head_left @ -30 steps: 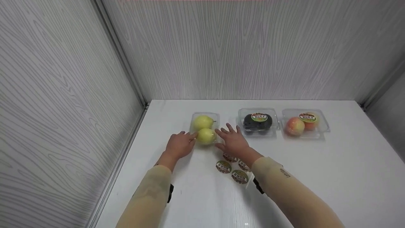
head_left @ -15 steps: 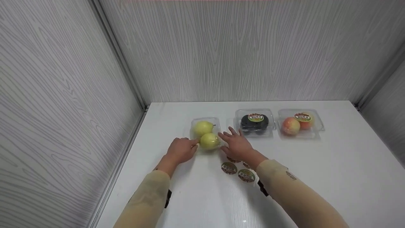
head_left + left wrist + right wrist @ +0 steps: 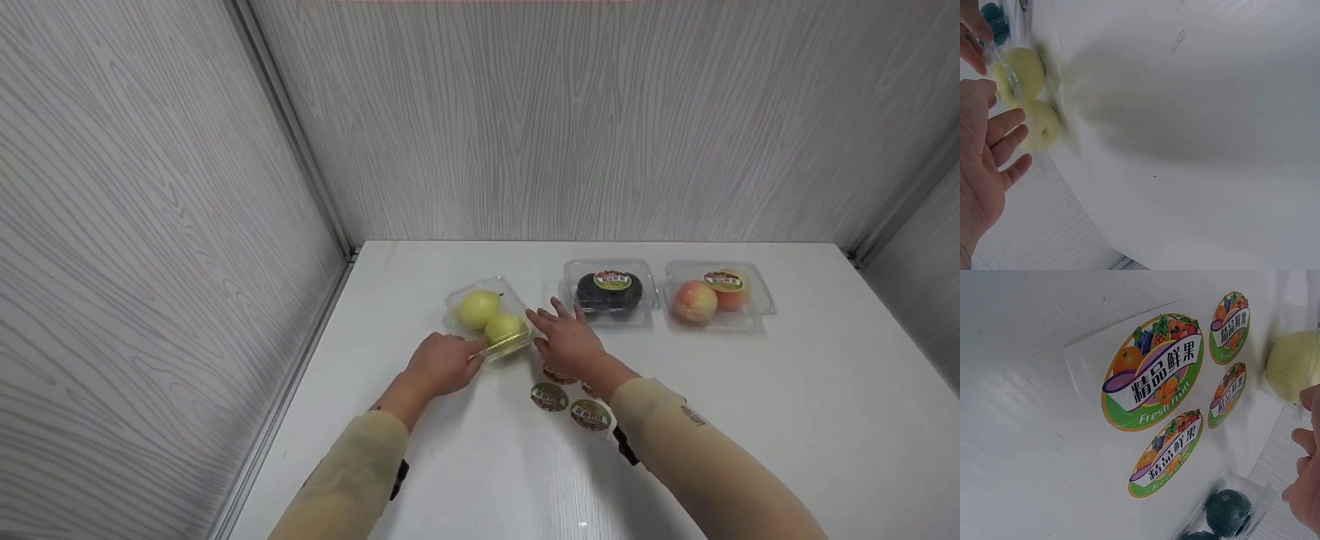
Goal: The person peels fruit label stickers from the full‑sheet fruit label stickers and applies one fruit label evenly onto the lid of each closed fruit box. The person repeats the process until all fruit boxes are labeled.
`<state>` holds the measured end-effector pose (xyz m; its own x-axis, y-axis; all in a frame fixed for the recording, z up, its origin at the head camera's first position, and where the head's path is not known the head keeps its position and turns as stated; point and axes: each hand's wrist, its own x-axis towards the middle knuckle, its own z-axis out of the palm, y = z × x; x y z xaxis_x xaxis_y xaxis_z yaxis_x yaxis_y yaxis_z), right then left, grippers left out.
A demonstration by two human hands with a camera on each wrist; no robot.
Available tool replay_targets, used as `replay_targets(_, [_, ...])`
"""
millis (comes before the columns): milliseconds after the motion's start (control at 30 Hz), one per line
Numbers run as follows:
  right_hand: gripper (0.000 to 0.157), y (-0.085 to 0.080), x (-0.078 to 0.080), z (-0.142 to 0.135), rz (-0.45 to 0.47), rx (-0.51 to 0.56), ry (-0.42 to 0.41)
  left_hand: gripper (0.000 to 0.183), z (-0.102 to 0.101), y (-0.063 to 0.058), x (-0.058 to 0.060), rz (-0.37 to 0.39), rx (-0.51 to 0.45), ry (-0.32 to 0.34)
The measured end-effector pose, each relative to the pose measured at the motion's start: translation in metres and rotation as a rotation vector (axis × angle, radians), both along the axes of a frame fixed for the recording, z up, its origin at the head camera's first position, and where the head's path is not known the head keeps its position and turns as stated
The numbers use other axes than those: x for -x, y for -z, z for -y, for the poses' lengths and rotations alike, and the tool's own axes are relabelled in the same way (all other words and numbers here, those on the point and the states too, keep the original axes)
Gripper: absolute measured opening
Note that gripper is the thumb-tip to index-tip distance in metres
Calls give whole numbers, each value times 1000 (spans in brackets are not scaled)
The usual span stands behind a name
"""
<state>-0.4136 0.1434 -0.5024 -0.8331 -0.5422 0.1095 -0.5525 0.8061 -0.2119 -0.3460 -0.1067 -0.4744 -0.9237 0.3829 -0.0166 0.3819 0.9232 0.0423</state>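
Two yellow-green pears (image 3: pixel 478 310) sit in a clear plastic fruit box (image 3: pixel 517 296) at the left of the table, turned at an angle. My left hand (image 3: pixel 448 363) pinches the box's near-left edge between thumb and index finger; its other fingers hang loose in the left wrist view. At the box's near-right corner is my right hand (image 3: pixel 570 345), fingers spread, thumb and index finger at the edge. Whether they press on it, I cannot tell. Oval fruit stickers (image 3: pixel 590 414) lie below the right hand, which partly covers them in the head view.
Right of the pears stands a clear box with dark fruit (image 3: pixel 610 291), an oval sticker on its lid. Beside it is another stickered box with peach-like fruit (image 3: pixel 696 301). A wood-grain panel (image 3: pixel 585 120) rises behind the table (image 3: pixel 465 480), another along the left.
The pear box has turned from nearly straight to slanted, its near edge shifting right. My left hand has moved slightly right and nearer with that edge. The right hand keeps beside the box.
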Motion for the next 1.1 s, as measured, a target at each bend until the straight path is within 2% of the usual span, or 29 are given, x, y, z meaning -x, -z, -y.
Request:
replay_targets(300, [57, 6, 5, 2, -34, 17, 59, 34, -10, 6, -2, -113, -42, 104])
replay_targets(500, [58, 6, 7, 5, -57, 39, 100, 41, -20, 8, 2, -108, -23, 108])
replay_targets(667, [60, 6, 5, 7, -54, 65, 112, 44, -22, 6, 5, -98, -100, 108])
replay_targets(800, [60, 6, 2, 5, -54, 109, 118, 46, -15, 3, 10, -127, -182, 67])
replay_targets(867, [62, 5, 0, 5, -56, 128, 121, 49, -8, 0, 15, -165, -218, 45])
replay_targets(1000, [64, 6, -4, 6, -58, 151, 112, 56, 9, -3, 26, -219, -236, 12])
replay_targets(1100, [67, 7, -9, 8, -42, 167, 104, 60, 21, -5, 35, -200, -223, -30])
